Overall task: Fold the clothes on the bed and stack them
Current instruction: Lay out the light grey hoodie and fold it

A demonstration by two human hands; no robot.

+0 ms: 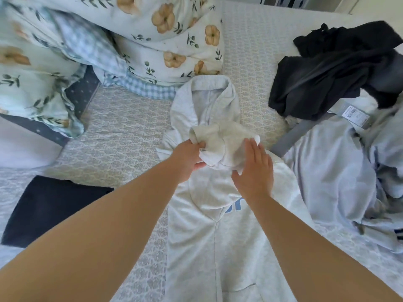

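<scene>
Gripping a bunched fold of pale cloth, the left hand (189,155) had its fingers curled round the sleeve end of a light grey hoodie (205,232) that lay lengthwise along the middle of the bed (122,127). The right hand (254,168) lay flat on the same bunched cloth, fingers straight and together, palm down, holding nothing. The hoodie's hood (209,99) pointed away from the person toward the pillows, and part of a blue printed letter (234,205) showed on the hoodie's chest just below the right hand's wrist. Left of the hoodie, a folded dark navy garment (52,210) rested flat on the bed cover, apart from the hoodie. Right of the hoodie, a loose heap of pale blue-grey clothes (340,166) lay crumpled, one piece bearing a white care label (354,115). Beyond that heap, and right of the hood, a black garment (335,68) lay in an unfolded pile. Beyond the hoodie's hood, a floral duvet (165,29) printed with tan flowers and green leaves was piled up, with a blue gingham sheet (139,88) showing beneath it, touching or nearly touching the hood. The bed cover carried a fine grey repeating pattern.
</scene>
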